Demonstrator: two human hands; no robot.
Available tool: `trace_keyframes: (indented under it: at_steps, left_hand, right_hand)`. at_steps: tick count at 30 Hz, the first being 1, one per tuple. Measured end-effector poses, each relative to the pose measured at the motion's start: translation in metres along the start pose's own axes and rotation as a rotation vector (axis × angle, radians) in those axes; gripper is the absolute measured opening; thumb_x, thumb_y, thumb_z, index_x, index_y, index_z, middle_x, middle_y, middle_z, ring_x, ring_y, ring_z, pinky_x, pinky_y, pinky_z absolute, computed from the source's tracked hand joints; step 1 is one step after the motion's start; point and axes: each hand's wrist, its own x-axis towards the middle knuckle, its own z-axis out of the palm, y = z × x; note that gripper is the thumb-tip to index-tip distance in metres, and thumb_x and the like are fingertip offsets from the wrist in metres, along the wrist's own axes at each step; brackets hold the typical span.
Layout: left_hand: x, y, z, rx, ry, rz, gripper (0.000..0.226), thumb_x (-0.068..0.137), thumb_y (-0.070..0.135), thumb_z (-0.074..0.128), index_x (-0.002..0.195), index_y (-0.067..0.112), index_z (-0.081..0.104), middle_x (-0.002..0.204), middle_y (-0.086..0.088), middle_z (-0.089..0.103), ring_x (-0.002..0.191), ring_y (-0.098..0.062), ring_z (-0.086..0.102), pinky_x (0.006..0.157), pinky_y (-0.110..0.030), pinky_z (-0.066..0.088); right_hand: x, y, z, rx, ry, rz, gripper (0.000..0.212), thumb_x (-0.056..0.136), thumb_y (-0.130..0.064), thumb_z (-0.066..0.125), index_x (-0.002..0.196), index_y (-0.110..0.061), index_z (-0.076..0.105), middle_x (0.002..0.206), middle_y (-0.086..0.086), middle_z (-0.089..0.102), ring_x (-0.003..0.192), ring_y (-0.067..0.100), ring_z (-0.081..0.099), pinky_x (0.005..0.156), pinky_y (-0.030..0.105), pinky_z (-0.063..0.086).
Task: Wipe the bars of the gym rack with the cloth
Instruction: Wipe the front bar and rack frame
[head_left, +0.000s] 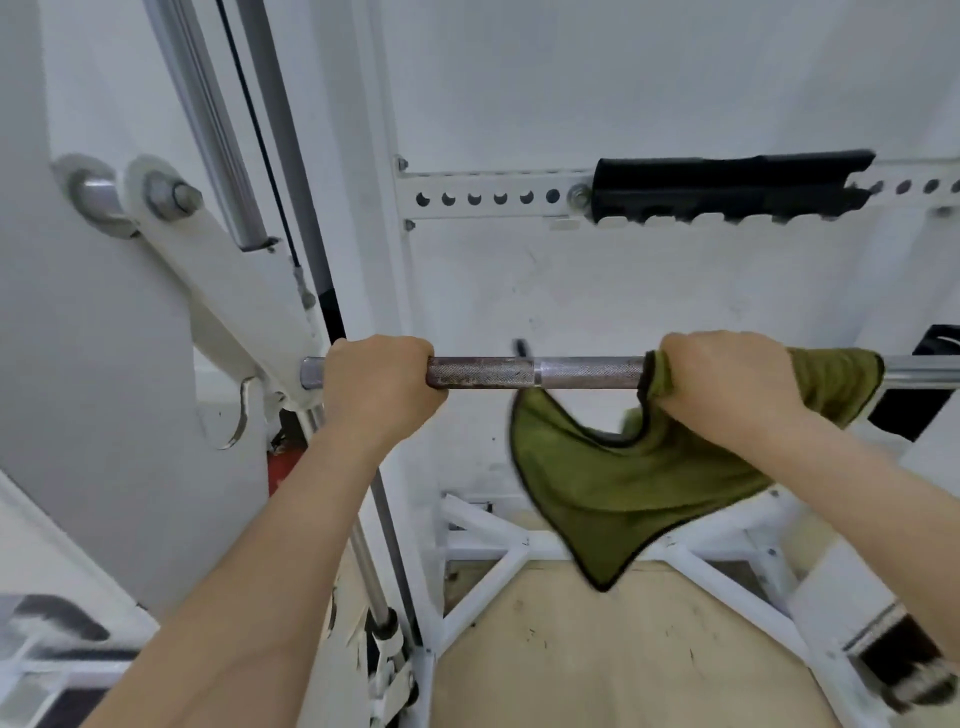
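Two hands grip one horizontal knurled steel bar (535, 372) of the white gym rack (488, 543).

Left hand (379, 384): near the bar's left end, just right of the white bracket (291, 364) carrying it. Fingers are curled fully over the top of the bar, bare skin on metal.

Right hand (727, 384): well to the right. Fingers are curled over the bar, with an olive-green cloth (623, 488) clamped between palm and bar.

Cloth: dark stitched edge. Part wraps the bar under and right of the hand. The rest hangs below in a loose point, above the wooden floor panel (623, 654).

Bar between the hands: rust-brown patches toward the left.

Far side: a perforated rail (483, 197) on the wall carries a black cover (727, 187) at its right. A small tag (563, 224) under the rail is too blurred to read.
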Motion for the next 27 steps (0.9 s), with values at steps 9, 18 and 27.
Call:
trace_keyframes:
  at_steps: [9, 18, 27]
  left_hand:
    - [0.001, 0.001, 0.001, -0.019, -0.060, -0.018, 0.023, 0.079, 0.035, 0.055, 0.061, 0.023, 0.047, 0.055, 0.006, 0.052, 0.056, -0.017, 0.050, 0.067, -0.033, 0.032]
    - [-0.002, -0.008, -0.029, -0.261, -0.273, -0.034, 0.043, 0.068, 0.042, 0.061, 0.110, 0.036, 0.053, 0.088, 0.014, 0.060, 0.091, -0.018, 0.056, 0.085, -0.038, 0.040]
    - [-0.019, 0.184, -0.044, -0.087, -0.021, 0.495, 0.081, 0.079, 0.042, 0.062, 0.147, 0.017, 0.025, 0.150, -0.006, 0.032, 0.134, -0.028, 0.034, 0.112, -0.050, 0.020]
  right_hand:
    - [0.035, -0.146, -0.029, 0.209, -0.042, -0.248, 0.016, 0.083, -0.022, 0.053, 0.069, -0.019, 0.045, 0.068, -0.003, 0.049, 0.057, 0.019, 0.045, 0.058, 0.027, 0.034]
    - [0.016, -0.038, -0.007, 0.068, -0.064, -0.104, 0.026, 0.086, -0.031, 0.051, 0.066, -0.021, 0.036, 0.065, -0.004, 0.042, 0.055, 0.016, 0.042, 0.053, 0.027, 0.028]
    - [-0.004, 0.066, -0.023, 0.827, 0.107, 0.158, 0.021, 0.091, -0.021, 0.049, 0.093, -0.019, 0.070, 0.095, -0.007, 0.068, 0.092, 0.015, 0.059, 0.083, 0.032, 0.047]
